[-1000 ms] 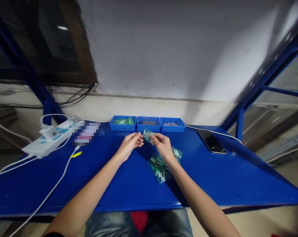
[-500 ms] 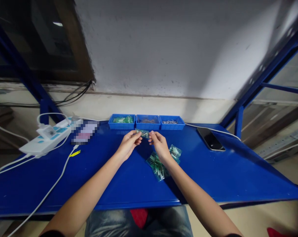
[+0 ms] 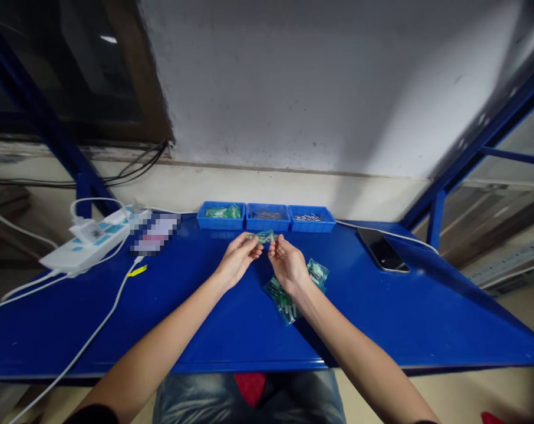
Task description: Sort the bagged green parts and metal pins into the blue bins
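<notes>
Between my two hands is a small clear plastic bag (image 3: pixel 265 237) with greenish and pale pieces inside. My left hand (image 3: pixel 238 259) pinches its left end between thumb and fingers. At the bag's right end, my right hand (image 3: pixel 288 262) has its thumb and fingertips closed on the edge. Below my right hand lies a pile of similar filled bags (image 3: pixel 284 303), partly hidden by my right wrist. Just beyond my hands stand three blue trays in a row: one with green bags (image 3: pixel 223 211), one with brownish thin pieces (image 3: pixel 267 216), one with silvery screws or nails (image 3: pixel 307 218).
A white power strip (image 3: pixel 88 241) with plugs and cables lies at the left of the blue table (image 3: pixel 196 341), beside a blurred-out phone-like item (image 3: pixel 156 234). A dark phone (image 3: pixel 383 250) lies at the right. Blue frame posts and a wall stand behind.
Both hands have shifted slightly right with the bag, whose right end now lies closer to my right fingers. The camera view has moved a little. The pile and trays stay in place.
</notes>
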A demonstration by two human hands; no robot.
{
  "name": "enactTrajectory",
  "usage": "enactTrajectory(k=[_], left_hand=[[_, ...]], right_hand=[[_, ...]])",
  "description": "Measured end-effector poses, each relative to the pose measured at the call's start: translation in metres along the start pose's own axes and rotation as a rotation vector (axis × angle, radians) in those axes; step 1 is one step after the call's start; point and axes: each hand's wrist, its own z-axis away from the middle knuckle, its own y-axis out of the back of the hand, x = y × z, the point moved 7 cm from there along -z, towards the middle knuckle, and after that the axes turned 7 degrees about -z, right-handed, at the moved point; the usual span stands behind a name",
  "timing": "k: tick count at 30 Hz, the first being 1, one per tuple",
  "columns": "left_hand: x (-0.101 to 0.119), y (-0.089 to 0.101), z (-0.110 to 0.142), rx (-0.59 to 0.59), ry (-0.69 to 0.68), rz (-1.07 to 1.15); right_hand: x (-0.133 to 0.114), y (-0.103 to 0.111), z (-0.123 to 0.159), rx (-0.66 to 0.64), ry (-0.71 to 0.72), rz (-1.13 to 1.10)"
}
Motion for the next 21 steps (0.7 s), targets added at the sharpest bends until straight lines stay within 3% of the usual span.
enactTrajectory(k=[6,10,17,21], left_hand=[[0.004,-0.008,0.005,-0.066,-0.018,0.000],[0.010,-0.014,0.008,-0.111,-0.069,-0.007],[0.016,-0.015,0.009,-0.099,-0.138,-0.023],[0.015,-0.011,0.009,-0.073,-0.160,-0.068]], right_hand=[[0.005,-0.006,0.004,-0.011,-0.173,-0.179],[0.000,-0.016,0.009,-0.107,-0.181,-0.195],[0.004,-0.019,0.014,-0.086,-0.235,-0.258],[0.008,-0.024,0.018,-0.174,-0.286,-0.248]])
